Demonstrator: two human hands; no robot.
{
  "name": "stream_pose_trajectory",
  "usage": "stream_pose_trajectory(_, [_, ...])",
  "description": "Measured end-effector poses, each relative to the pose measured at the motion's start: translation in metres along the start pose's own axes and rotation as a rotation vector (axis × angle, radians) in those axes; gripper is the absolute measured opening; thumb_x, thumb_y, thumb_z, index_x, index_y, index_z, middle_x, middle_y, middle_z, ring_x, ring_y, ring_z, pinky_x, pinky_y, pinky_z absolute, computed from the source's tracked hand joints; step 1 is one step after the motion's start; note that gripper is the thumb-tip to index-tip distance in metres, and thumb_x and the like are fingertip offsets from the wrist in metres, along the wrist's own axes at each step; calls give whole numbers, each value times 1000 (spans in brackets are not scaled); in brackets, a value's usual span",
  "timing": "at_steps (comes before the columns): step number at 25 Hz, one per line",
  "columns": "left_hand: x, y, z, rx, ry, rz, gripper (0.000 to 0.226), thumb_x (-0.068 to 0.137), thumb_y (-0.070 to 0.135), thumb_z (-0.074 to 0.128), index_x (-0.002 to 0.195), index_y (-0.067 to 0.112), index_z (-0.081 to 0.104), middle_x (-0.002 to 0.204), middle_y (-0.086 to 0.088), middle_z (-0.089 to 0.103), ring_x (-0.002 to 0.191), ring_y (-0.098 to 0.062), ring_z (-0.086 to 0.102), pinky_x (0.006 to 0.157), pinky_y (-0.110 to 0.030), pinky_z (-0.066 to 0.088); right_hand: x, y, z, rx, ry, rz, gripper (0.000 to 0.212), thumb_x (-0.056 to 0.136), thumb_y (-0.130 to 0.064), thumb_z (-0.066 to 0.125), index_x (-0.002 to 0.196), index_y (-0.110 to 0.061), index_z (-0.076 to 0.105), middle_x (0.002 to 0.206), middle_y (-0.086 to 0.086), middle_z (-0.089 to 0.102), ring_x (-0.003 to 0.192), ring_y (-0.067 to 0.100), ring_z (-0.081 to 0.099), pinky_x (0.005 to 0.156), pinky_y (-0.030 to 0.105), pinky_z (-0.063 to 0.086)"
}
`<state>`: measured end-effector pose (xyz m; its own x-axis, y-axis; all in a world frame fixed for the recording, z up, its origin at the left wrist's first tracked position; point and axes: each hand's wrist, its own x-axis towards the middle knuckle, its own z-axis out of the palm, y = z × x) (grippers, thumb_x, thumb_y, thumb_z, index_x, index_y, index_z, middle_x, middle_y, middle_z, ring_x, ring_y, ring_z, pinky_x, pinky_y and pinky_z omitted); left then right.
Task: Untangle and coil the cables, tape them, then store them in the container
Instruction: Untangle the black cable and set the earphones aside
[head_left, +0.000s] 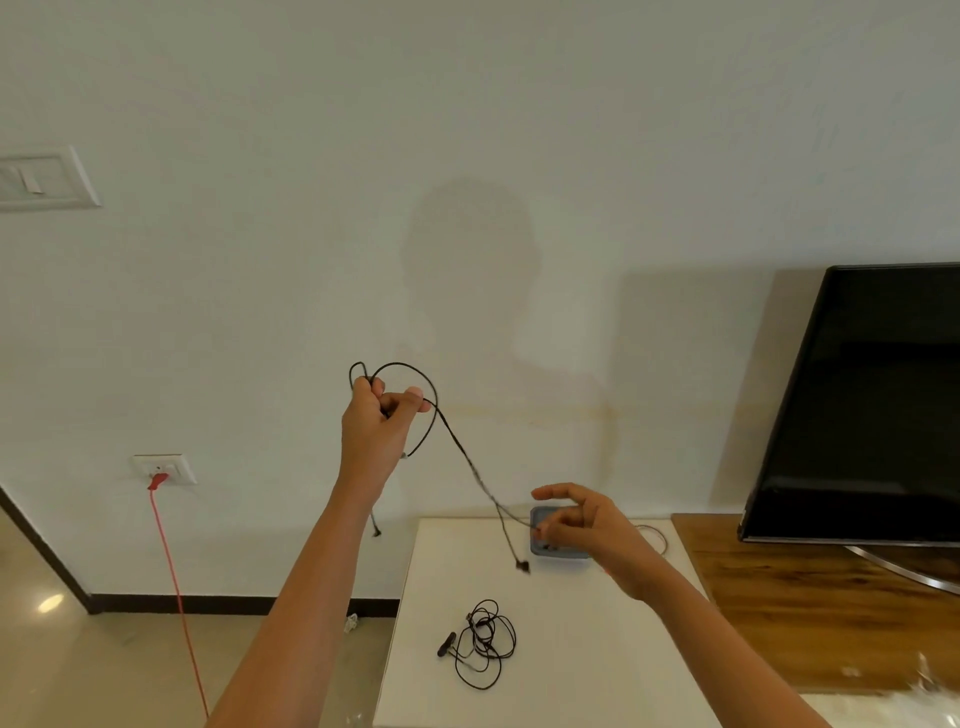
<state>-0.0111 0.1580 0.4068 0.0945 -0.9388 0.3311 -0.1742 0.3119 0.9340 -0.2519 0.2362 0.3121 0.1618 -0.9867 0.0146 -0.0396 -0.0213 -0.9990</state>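
Across the whole upper frame stretches a pale wall (467, 130), with a head-shaped shadow at its centre. Over at the right edge, a dark television (872, 405) leans into view, standing on a wooden cabinet (805, 597). Bottom centre, we have a white table (571, 686) butting up against that cabinet.

Now the arms, both reaching up from the bottom of the frame. Left hand (374, 421), raised at mid-frame, is clenched around loops of a thin black cable (402, 364), which arcs above the knuckles. From there the cable slants down to the right, straight to the right hand (576, 519), which pinches it at the fingertips, the other fingers spread loosely. One end dangles just below that pinch, over the table; another end hangs behind the left forearm.

Down on the table, lower centre, a second black cable (485, 642) lies in a loose tangle, well apart from both hands. At the table's far edge, partly hidden behind the right hand, sits a small grey container (563, 555).

Lower left, a red cord (176, 587) drops from a wall socket (174, 462) towards the floor. Upper left, a switch plate (44, 179) sits on the wall.
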Motion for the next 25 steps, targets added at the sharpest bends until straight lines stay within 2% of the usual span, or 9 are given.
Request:
stream_pose_trajectory(4, [-10,9,16,32,-87,38,27,92,24,60,82,23,35,78,2,73,54,-10,46,59,-40,44,6,13,30,81,-230,143,46,92,-13,57,132,-31,46,80,8,72,103,32,67,102,40,46])
stream_pose_trajectory(6, [-15,13,21,58,-128,73,27,92,22,60,82,24,35,81,-2,74,43,-1,42,57,-30,39,11,12,41,111,-281,180,32,99,-24,44,129,-30,52,73,8,68,101,35,67,99,41,48])
stream_pose_trajectory(9, [-17,14,20,82,-164,68,27,92,22,60,81,24,35,83,-1,74,52,0,54,65,-38,42,16,10,47,35,-293,130,24,99,-32,46,108,-19,64,73,9,67,92,32,70,90,40,54])
stream_pose_trajectory(13, [-16,6,15,75,-179,15,26,92,23,60,80,24,37,81,2,74,118,-43,49,64,-27,44,22,23,34,-199,5,20,12,91,-23,60,81,-20,65,84,-2,68,85,14,64,81,29,51])
stream_pose_trajectory(15, [-16,-1,14,113,-218,-11,24,92,25,60,83,22,39,81,4,74,117,-40,52,59,-26,51,27,33,20,-438,218,-26,12,89,-23,62,77,-24,64,87,-4,62,86,16,59,78,26,49])
stream_pose_trajectory(17, [-15,-9,13,186,-289,-52,22,92,27,60,87,20,40,81,6,74,83,-21,63,58,-35,55,27,41,7,-547,340,-60,19,93,-17,54,77,-24,60,89,-2,56,88,21,55,71,21,42])
stream_pose_trajectory(19, [-16,-21,15,225,-344,-108,22,92,26,60,89,18,39,83,3,74,60,-9,53,52,-27,48,24,48,-2,-268,396,-18,23,98,-14,44,80,-18,58,90,5,58,87,25,54,71,26,44])
stream_pose_trajectory(22, [-16,-42,21,153,-352,-215,20,96,24,54,91,10,40,87,-8,73,68,-15,68,61,-26,55,22,50,-13,269,428,37,31,98,-13,34,81,-4,59,94,24,66,85,34,62,82,42,50])
stream_pose_trajectory(25, [-15,-61,22,98,-254,-326,24,99,30,45,98,7,52,83,-7,72,78,-17,71,74,-32,59,23,61,-28,287,392,110,27,101,-19,35,80,-9,49,72,11,58,58,19,48,64,35,44])
